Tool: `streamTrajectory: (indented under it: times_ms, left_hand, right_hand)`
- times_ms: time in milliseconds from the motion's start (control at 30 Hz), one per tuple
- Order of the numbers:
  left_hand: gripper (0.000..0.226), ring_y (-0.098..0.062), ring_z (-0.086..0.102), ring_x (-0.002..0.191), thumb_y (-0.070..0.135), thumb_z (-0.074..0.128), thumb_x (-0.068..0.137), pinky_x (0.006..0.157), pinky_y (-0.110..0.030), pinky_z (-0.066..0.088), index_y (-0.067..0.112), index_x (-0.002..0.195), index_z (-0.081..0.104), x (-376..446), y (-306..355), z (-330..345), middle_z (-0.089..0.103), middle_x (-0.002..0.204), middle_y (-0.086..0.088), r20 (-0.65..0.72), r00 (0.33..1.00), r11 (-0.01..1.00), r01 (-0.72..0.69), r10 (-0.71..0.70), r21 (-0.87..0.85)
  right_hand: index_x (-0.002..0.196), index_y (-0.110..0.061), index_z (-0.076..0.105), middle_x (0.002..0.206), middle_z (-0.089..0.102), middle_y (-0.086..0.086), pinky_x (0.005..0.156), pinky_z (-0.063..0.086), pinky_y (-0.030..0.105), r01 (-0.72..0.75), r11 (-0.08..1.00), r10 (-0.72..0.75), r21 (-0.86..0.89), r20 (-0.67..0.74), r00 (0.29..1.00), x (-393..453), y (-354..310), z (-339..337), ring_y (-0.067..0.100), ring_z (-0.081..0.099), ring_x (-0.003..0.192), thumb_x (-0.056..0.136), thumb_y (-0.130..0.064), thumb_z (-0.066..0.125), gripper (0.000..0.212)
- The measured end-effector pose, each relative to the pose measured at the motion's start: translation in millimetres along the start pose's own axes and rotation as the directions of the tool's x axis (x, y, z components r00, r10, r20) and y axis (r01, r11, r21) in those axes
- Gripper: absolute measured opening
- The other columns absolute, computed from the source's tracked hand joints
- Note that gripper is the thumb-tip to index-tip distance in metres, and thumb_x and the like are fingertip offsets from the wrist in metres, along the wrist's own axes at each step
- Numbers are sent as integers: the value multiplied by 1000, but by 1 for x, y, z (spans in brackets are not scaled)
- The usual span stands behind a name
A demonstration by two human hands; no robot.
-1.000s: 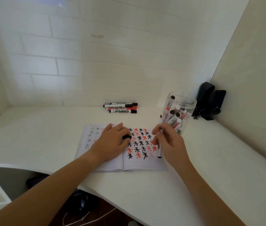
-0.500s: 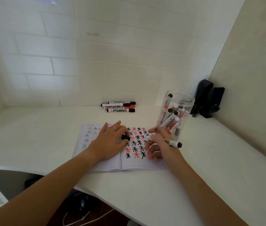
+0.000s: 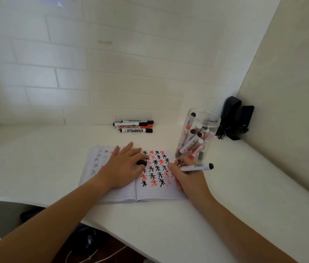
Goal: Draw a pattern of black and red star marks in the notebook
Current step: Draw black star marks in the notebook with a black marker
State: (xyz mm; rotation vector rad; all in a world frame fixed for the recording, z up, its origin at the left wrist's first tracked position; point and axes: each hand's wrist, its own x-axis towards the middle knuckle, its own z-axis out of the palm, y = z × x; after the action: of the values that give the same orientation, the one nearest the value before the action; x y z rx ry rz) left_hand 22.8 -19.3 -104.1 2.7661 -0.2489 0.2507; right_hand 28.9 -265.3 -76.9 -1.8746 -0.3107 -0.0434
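1. The notebook (image 3: 150, 192) is lying open on the desk (image 3: 244, 186), pinned flat by the left hand (image 3: 120, 168), whose fingers are pinched on a black cap (image 3: 141, 162).
2. A marker (image 3: 197, 168) is clamped in the right hand (image 3: 188, 177), laid almost level beside the page; its tip is hidden, so contact cannot be judged.
3. About five rows of black and red star marks (image 3: 155, 168) are filled in on the right page.
4. Blank lined space is left below, so more rows appear to be wanted.
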Motion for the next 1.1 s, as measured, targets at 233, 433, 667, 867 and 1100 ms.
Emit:
streamTrajectory:
  times_ms: [233,433,667,867,1100]
  left_hand:
    - [44,-10,-3,154,51,35,103,124,-48,-6,47,147,38,1,1,0,24,164,14,8,1000,1000,5,-5,7]
    - [45,-9,-2,154,54,33,101,124,-48,-6,48,145,38,2,-2,2,26,163,14,6,1000,1000,4,-4,-5]
    - [54,-9,0,154,59,26,93,124,-47,-5,48,144,40,1,1,0,28,162,15,2,1000,1000,8,-8,-1]
    - [51,-8,-1,154,58,30,95,125,-47,-5,49,143,41,1,-1,2,28,162,15,-6,1000,1000,11,-11,-19]
    - [44,-9,0,154,53,36,101,125,-48,-4,48,144,41,1,-2,2,28,162,14,-12,1000,1000,4,-4,-19]
  right_hand:
    - [93,-18,66,63,63,21,39,39,26,-4,997,-2,76,85,996,-5,-9,-9,24,50,45,96,-23,73,9]
    - [85,-1,56,56,68,16,38,40,24,-126,979,134,-162,34,990,-12,-5,-21,25,56,40,95,-25,71,30]
    - [86,5,54,56,67,19,39,44,27,-168,965,165,-200,-34,986,-11,-3,-21,30,59,41,89,-14,64,22]
    - [88,1,53,61,66,21,38,42,25,-155,972,147,-179,-58,987,-15,-4,-18,23,60,41,93,-17,68,24]
    - [79,-4,56,54,66,17,38,46,27,-160,967,148,-197,-76,986,-12,-3,-19,24,57,39,92,-14,67,20]
